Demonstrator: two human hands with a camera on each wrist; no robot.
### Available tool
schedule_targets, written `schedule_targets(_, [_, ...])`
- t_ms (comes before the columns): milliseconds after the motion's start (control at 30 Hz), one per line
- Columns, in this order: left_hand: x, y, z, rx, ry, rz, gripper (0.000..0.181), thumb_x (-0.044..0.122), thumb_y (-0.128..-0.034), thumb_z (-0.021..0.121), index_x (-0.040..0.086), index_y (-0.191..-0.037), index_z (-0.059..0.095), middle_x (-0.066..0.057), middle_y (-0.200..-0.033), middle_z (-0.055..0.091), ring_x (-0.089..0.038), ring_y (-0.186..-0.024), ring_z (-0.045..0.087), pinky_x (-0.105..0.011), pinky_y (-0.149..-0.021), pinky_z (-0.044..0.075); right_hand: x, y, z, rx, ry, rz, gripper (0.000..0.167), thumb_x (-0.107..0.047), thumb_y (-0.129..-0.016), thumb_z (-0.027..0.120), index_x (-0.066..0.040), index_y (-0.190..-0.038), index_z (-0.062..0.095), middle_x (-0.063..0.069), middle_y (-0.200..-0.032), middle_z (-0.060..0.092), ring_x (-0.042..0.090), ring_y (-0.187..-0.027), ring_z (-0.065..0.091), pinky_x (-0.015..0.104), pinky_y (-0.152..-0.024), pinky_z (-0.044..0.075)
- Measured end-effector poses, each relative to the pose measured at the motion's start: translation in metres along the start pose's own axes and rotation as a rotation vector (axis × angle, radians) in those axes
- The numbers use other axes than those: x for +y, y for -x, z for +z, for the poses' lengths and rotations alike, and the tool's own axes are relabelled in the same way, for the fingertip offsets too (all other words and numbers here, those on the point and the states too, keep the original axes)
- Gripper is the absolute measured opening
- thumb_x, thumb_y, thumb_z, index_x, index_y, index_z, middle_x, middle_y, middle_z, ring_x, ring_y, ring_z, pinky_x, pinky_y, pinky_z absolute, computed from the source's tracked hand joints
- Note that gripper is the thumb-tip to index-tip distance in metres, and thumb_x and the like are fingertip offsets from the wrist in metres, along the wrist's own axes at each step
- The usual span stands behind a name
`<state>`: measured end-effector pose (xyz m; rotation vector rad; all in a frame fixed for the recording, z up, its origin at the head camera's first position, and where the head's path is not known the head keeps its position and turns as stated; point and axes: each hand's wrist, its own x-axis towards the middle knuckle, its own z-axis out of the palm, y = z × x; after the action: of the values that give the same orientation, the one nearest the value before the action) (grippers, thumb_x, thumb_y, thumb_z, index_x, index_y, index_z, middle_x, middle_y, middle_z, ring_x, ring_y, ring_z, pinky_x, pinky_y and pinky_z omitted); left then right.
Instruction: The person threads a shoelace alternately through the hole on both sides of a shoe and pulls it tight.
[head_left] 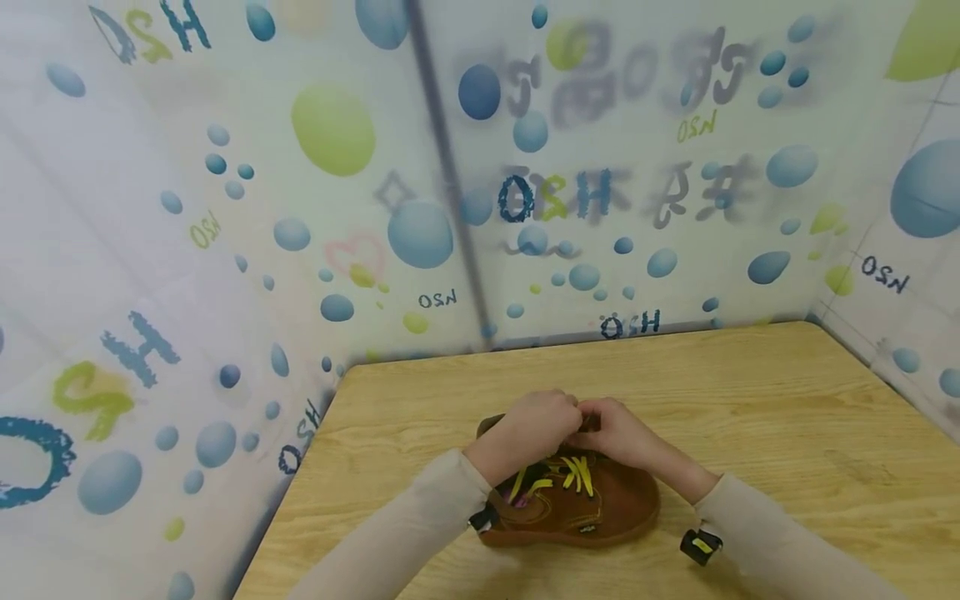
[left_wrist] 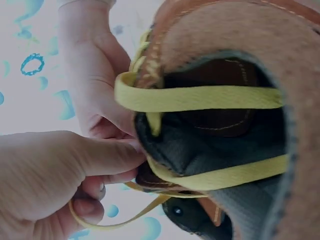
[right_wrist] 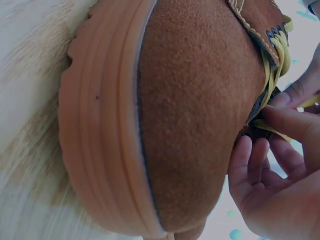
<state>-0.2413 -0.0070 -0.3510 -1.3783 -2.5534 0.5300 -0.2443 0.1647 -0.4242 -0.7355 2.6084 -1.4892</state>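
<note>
A brown suede shoe (head_left: 618, 500) with yellow laces (head_left: 577, 475) and a thick sole (right_wrist: 107, 120) rests on the table, its toe to the right in the head view. Both hands meet at its far-side eyelets. My left hand (head_left: 528, 429) pinches a yellow shoelace (left_wrist: 120, 222) beside the eyelet edge; a loop of it hangs from the fingers in the left wrist view. My right hand (right_wrist: 280, 185) has thumb and fingertips at the dark eyelet flap (right_wrist: 257, 131), gripping its edge, where a lace passes. The fingertips partly hide each other in the head view.
The wooden table (head_left: 750, 400) extends around the shoe on all sides. Behind it and to both sides hangs a pale curtain (head_left: 637, 275) printed with blue and green drops. Small black devices (head_left: 701, 546) are strapped to the wrists.
</note>
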Motion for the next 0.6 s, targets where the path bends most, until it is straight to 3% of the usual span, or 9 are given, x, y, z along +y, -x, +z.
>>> schedule_targets(267, [-0.0025, 0.0009, 0.0041, 0.003, 0.021, 0.009, 0.007, 0.02, -0.0931, 0.07, 0.023, -0.092, 0.076, 0.006, -0.089, 0.067, -0.008, -0.077, 0.059, -0.016, -0.063, 0.05, 0.0005, 0.0007, -0.0003, -0.018, 0.009, -0.009, 0.016, -0.023, -0.09, 0.074, -0.01, -0.099, 0.07, 0.005, -0.091, 0.071, 0.006, -0.073, 0.06, 0.024, -0.066, 0.051])
schedule_targets(600, [-0.0056, -0.0021, 0.001, 0.031, -0.007, 0.031, 0.006, 0.021, -0.0931, 0.07, 0.023, -0.092, 0.075, 0.007, -0.089, 0.067, -0.007, -0.078, 0.059, -0.015, -0.064, 0.05, 0.0034, -0.0001, 0.007, 0.098, 0.06, -0.071, 0.011, -0.02, -0.087, 0.075, -0.013, -0.093, 0.071, 0.003, -0.09, 0.073, 0.003, -0.076, 0.064, 0.022, -0.067, 0.053])
